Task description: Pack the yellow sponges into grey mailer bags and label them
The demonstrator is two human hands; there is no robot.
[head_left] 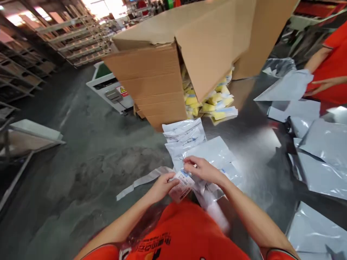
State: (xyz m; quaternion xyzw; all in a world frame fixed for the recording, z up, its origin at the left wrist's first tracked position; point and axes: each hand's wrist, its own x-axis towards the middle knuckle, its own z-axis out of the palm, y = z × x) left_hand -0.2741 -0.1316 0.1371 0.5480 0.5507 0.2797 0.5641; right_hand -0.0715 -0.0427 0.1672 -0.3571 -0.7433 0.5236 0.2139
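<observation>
Low in the middle of the head view, my left hand (pixel 162 186) pinches the left edge of a white printed label (pixel 184 183) with barcodes. My right hand (pixel 202 169) is just above the label's upper edge, its fingers curled together; what they hold, if anything, is too small to make out. A pale backing strip (pixel 143 180) trails left from the label. White plastic mailer bags (pixel 185 137) lie overlapped beyond my hands, and another flat white bag (pixel 214 151) lies under and beside my right hand.
A large open cardboard box (pixel 157 83) holds yellow and white packets (pixel 219 103) at the table's far side. More white bags (pixel 322 162) cover the right of the metal table (pixel 255 144). A person in red (pixel 333 68) stands at the right.
</observation>
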